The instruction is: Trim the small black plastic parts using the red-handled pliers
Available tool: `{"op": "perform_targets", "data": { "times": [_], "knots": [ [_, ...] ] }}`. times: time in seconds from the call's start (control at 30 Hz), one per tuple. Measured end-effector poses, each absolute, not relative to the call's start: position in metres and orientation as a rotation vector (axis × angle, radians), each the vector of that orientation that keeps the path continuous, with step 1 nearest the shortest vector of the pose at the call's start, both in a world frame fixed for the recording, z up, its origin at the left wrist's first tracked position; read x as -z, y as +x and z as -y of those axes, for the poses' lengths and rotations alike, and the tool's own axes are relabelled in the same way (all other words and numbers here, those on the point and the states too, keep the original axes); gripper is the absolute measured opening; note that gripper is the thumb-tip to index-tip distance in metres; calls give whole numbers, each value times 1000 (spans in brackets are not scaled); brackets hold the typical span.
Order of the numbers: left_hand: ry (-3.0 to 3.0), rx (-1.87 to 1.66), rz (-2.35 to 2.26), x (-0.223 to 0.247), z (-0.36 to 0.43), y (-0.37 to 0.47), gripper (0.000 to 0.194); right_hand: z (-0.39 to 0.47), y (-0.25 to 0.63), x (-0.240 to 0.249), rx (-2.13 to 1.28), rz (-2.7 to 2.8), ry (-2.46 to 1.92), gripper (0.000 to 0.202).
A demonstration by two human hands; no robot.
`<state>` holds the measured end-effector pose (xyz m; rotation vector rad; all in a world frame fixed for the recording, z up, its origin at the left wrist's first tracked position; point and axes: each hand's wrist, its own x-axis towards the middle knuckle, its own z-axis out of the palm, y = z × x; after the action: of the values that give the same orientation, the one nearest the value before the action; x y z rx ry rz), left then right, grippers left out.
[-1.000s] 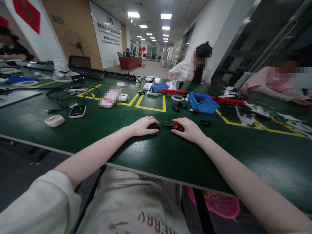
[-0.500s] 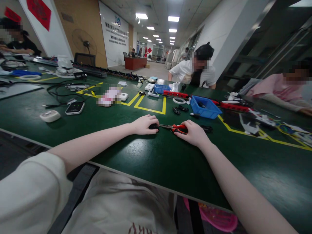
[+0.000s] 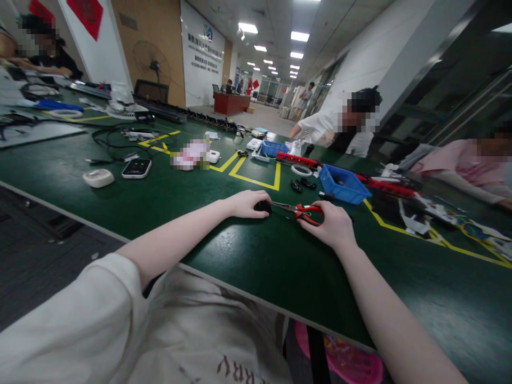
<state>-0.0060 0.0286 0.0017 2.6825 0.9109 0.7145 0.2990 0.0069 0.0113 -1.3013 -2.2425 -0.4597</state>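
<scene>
Over the green table (image 3: 256, 250), my left hand (image 3: 250, 204) is closed around a small black object (image 3: 263, 206), whose details are too small to tell. My right hand (image 3: 332, 223) grips the red and black handles of long-nose pliers (image 3: 306, 211). The handles are spread apart. The pliers' narrow jaws point left and reach the right side of the black object; whether they clamp it cannot be made out.
Beyond my hands lie black cable pieces (image 3: 303, 184), a blue bin (image 3: 344, 184) and a white tape roll (image 3: 301, 170). A phone-like device (image 3: 136, 168) and a white case (image 3: 98, 178) lie left. People sit across the table.
The pliers' handles have spread wider in my right hand. The whole view has shifted, so surroundings appear further right. The person in white across the table leans further to the right.
</scene>
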Motion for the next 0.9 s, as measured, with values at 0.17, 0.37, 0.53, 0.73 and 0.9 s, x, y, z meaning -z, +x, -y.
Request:
{"op": "perform_targets", "data": {
  "times": [0.17,0.37,0.53,0.73,0.9],
  "knots": [
    [2679,-728,-865,-1,-31,-6,37,-3,293,-9,534,2267,-1187,49],
    [2689,-707,-854,-1,-31,-6,37,-2,290,-9,584,2251,-1174,47],
    [2708,-684,-862,-3,-30,-5,39,-1,292,-10,606,2229,-1200,48],
    [2756,-647,-874,-4,-31,-6,43,0,292,-12,562,2251,-1204,48],
    [2801,-620,-868,-4,-33,-9,38,0,291,-13,544,2244,-1225,49]
  ]
}}
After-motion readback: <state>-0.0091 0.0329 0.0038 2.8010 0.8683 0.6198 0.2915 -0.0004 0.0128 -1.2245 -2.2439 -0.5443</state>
